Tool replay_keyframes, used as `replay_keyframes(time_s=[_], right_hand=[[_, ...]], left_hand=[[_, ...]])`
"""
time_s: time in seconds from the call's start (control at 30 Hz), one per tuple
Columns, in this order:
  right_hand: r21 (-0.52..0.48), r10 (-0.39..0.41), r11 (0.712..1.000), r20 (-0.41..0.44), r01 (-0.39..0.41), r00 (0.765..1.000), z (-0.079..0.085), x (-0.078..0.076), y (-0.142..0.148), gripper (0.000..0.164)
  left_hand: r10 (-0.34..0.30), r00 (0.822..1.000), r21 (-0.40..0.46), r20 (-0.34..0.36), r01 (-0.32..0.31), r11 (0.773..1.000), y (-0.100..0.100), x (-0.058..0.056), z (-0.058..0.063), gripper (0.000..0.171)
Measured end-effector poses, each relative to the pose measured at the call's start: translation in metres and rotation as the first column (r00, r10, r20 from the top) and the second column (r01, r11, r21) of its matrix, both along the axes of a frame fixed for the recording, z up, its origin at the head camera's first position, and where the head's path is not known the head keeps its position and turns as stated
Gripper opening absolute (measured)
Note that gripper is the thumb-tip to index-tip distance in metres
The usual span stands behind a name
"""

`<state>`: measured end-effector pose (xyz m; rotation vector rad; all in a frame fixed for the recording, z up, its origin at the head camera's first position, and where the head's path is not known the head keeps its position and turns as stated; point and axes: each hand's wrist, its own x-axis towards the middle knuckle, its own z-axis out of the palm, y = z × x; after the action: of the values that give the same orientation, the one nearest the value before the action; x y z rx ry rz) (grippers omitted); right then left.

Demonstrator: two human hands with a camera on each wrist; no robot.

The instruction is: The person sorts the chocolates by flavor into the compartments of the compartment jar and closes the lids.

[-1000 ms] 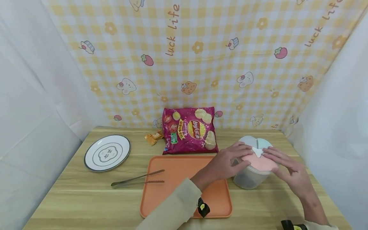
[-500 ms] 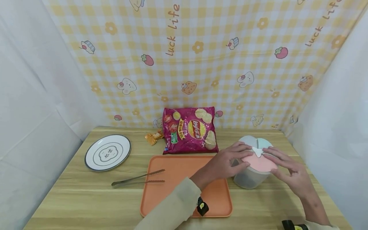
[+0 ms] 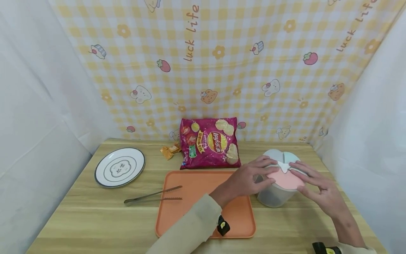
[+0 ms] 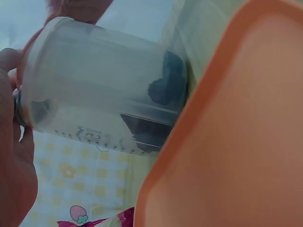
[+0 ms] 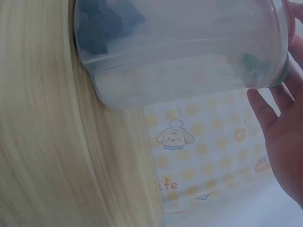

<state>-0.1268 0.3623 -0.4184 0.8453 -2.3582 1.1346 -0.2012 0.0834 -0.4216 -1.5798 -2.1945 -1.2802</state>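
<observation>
A clear tub [image 3: 273, 197] stands at the right of the table, just beyond the orange tray. Its round lid [image 3: 287, 180] has pink, grey and pale green sections with a white piece in the middle. My left hand [image 3: 245, 180] rests on the lid's left side, fingers extended over the top. On the right side, my right hand [image 3: 323, 194] touches the lid with mostly straight fingers, its thumb near the front rim. Through the tub wall, dark pieces [image 4: 163, 90] show near the bottom; their kind is unclear.
The orange tray [image 3: 203, 211] lies under my left forearm. Metal tongs [image 3: 149, 195] overlap its left edge. A white plate [image 3: 120, 168] sits farther left. Behind the tray are a purple Lay's chip bag [image 3: 207, 144] and small orange-wrapped packets [image 3: 168, 151]. A checked curtain [image 3: 219, 70] hangs behind.
Both hands stay on the lid in nearly the same place. The whole head view shifts very slightly; nothing else visibly moves.
</observation>
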Motion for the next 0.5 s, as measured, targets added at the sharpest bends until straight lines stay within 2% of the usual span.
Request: replay_keyframes(time_s=[0.13, 0.33, 0.4, 0.5], right_hand=[[-0.018, -0.033, 0.999, 0.022, 0.033, 0.999, 0.001, 0.004, -0.001, 0.051], [-0.014, -0.125, 0.992, 0.06, 0.126, 0.99, 0.005, 0.01, -0.006, 0.056], [-0.018, -0.161, 0.987, 0.037, 0.162, 0.986, 0.008, 0.011, -0.01, 0.06], [-0.02, -0.196, 0.98, -0.021, 0.196, 0.98, 0.018, 0.013, -0.019, 0.067]], left_hand=[[-0.005, 0.999, -0.064, 0.048, 0.008, 0.998, -0.001, 0.0, 0.005, 0.044], [0.03, 0.999, -0.214, 0.032, -0.022, 0.977, -0.008, 0.005, 0.019, 0.051], [0.051, 0.999, -0.252, 0.005, -0.048, 0.966, -0.013, 0.007, 0.024, 0.054], [0.093, 0.991, -0.293, -0.095, -0.117, 0.949, -0.026, 0.01, 0.031, 0.057]])
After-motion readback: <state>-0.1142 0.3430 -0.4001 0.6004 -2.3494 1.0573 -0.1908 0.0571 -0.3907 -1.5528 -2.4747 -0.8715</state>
